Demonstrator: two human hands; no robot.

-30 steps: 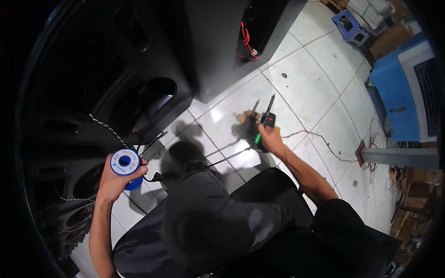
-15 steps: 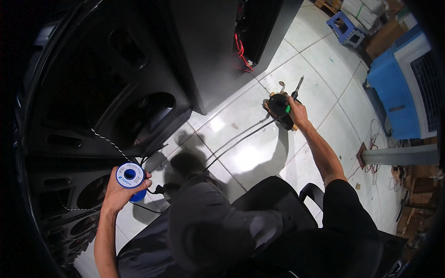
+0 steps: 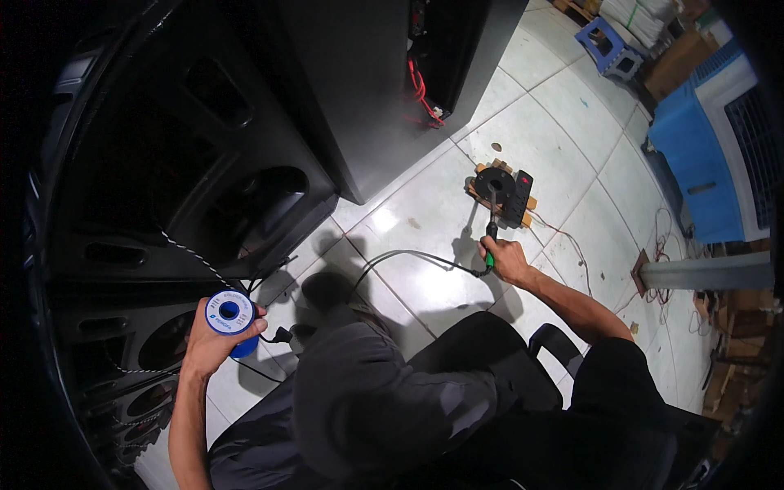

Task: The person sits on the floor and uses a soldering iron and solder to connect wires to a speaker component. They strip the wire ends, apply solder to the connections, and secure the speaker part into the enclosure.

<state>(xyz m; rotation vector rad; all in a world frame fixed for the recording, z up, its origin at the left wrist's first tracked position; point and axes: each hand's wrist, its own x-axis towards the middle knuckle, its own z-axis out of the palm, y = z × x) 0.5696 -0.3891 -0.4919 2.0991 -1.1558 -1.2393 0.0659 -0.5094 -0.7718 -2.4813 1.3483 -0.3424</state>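
Note:
My left hand is wrapped around a blue spool of solder wire, its white-labelled end facing up. In my right hand is a soldering iron with a black and green handle. The iron's tip points away from me and lies over a round black piece with a hole in its middle; whether the tip touches it I cannot tell. That piece sits on wooden slats on the floor. Right beside it is a black power strip with a small red light. The iron's black cord curves back toward my legs.
Tall black cabinets with round cutouts stand along the left. A dark cabinet at the far side shows red wires in its opening. To the right are a grey post, a blue and white unit and a folding stool.
My right hand has come back toward me, and the iron's tip has moved from beyond the round black piece to over it. The power strip is now uncovered. My left hand has barely moved.

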